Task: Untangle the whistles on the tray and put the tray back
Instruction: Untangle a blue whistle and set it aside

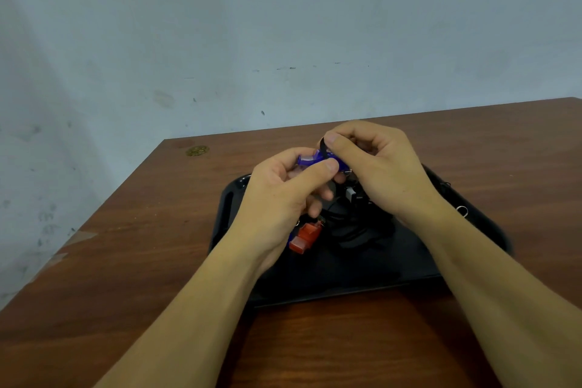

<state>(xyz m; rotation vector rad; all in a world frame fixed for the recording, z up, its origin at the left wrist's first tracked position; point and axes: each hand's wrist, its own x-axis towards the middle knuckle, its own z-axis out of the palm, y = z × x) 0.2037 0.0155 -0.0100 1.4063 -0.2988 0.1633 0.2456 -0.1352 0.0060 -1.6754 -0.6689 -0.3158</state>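
Left hand (283,189) and right hand (374,164), both pinching small blue plastic whistle (310,161).
Above flat black plastic tray (346,274); black cord (322,144) under right thumb.

Tray (346,287) sits on worktop (141,246), centre-right, w/ wall (220,25) behind. Both hands above tray's far half: left hand (283,192) left, right hand (378,167) right, one whistle (315,161) betw. them. Second whistle (305,236) below left hand, cord tangle (352,227) just right of it. Ring (461,210) nr tray's right rim.
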